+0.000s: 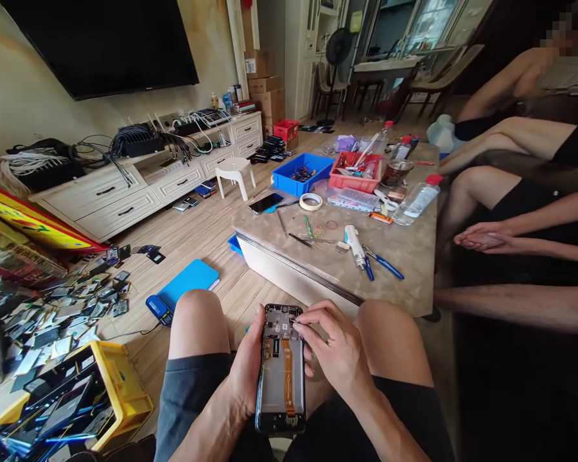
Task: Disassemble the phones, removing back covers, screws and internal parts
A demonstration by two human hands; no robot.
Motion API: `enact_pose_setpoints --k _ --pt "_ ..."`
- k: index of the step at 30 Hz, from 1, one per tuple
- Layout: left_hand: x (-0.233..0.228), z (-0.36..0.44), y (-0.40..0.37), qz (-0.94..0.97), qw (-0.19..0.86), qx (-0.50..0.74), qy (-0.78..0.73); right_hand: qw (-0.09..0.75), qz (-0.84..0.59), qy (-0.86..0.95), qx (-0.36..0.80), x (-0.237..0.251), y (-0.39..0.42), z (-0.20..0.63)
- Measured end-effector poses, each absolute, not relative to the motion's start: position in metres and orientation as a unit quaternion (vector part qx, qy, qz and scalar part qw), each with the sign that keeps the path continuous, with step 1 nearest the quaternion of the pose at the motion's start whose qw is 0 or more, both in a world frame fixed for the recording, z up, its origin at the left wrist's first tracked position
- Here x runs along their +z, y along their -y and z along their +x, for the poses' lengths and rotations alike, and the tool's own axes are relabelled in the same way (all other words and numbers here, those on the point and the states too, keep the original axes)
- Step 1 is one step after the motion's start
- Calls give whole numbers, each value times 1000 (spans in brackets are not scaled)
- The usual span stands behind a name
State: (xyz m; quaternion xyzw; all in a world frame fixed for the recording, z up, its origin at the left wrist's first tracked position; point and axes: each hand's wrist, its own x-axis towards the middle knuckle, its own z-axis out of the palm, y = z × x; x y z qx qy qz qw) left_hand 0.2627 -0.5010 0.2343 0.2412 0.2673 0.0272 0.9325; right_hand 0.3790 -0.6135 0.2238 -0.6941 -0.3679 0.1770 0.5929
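Opened phone [282, 369] lies over lap, cradled in left hand [248, 366], right hand [334, 350] pinching at its top edge; yellow crate [125, 385] holds phone parts, blue bin [301, 174] small parts, red tray [359, 172] tools.

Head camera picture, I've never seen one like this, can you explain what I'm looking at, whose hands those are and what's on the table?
The picture comes from a camera worn on a person's head, looking down at their own lap. Their left hand grips an opened phone, its back cover off. Their right hand pinches at its upper end; whether it holds a tool I cannot tell. Ahead is a low table with a blue bin, a red tray, a tape roll, blue-handled pliers and a plastic bottle. A yellow crate sits on the floor at left. At right another person's hands rest.
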Motion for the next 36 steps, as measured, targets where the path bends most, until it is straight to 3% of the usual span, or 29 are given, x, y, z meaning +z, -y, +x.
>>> enact_pose_setpoints --k 4,15,26,29,32,36 --pt "238 262 508 229 937 8 -264 642 -683 313 153 226 620 379" --pt "236 269 511 224 936 -31 -269 627 -702 324 96 208 629 390" --pt "225 274 511 276 916 33 -288 651 -664 271 250 192 626 397" --pt "225 273 511 442 849 108 -270 633 -660 278 295 199 623 395" --pt "222 273 508 646 699 128 -281 623 -651 251 353 206 622 394" --pt "214 273 510 774 539 155 -294 617 -650 219 385 206 622 393"
